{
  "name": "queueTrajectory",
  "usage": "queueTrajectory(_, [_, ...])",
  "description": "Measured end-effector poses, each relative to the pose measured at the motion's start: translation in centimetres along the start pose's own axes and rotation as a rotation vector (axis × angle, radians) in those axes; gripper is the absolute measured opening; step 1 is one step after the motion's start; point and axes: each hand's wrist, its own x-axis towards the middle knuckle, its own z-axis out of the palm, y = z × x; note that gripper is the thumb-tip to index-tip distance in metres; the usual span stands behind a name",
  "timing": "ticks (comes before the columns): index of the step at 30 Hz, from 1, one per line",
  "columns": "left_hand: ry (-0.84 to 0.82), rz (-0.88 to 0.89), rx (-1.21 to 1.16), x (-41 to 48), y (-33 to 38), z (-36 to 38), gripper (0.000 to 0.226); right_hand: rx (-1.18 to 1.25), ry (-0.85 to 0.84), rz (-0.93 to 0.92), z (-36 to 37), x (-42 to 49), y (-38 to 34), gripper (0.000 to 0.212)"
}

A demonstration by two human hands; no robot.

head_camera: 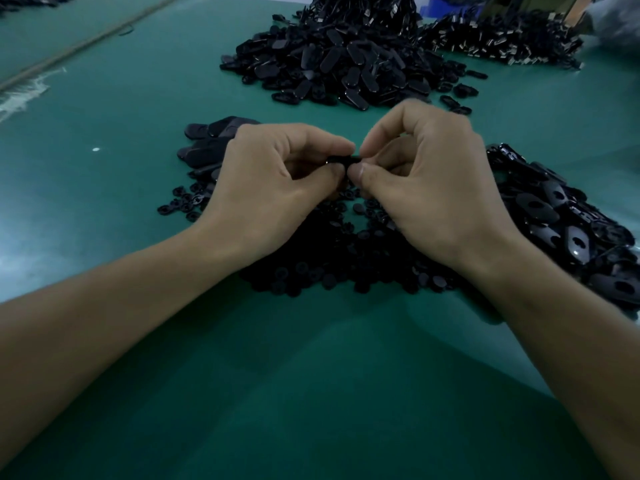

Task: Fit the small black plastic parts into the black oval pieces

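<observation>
My left hand (273, 181) and my right hand (426, 181) meet above the green table, fingertips together. Between them they pinch one black oval piece (341, 160), held edge-on and mostly hidden by my thumbs and forefingers. Whether a small part sits in it cannot be seen. Under my hands lies a heap of small black plastic parts (332, 265). A few black oval pieces (207, 140) lie flat just left of my left hand. More oval pieces with holes (568, 230) are piled to the right of my right wrist.
A big mound of black oval pieces (339, 60) rises at the back centre, with another pile of black parts (505, 36) behind it to the right. The green table mat (311, 393) stretches toward me. Someone's grey sleeve (616, 26) shows at the top right corner.
</observation>
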Motion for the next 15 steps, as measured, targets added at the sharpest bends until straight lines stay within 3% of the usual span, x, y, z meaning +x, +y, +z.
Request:
queueTrajectory(5, [0.003, 0.025, 0.122, -0.4, 0.6, 0.3, 0.031, -0.026, 0.043, 0.044, -0.1, -0.1, -0.1, 0.032])
queueTrajectory(15, [0.077, 0.12, 0.275, -0.6, 1.1, 0.3, 0.018, -0.154, 0.015, -0.056, 0.5, -0.7, -1.2, 0.029])
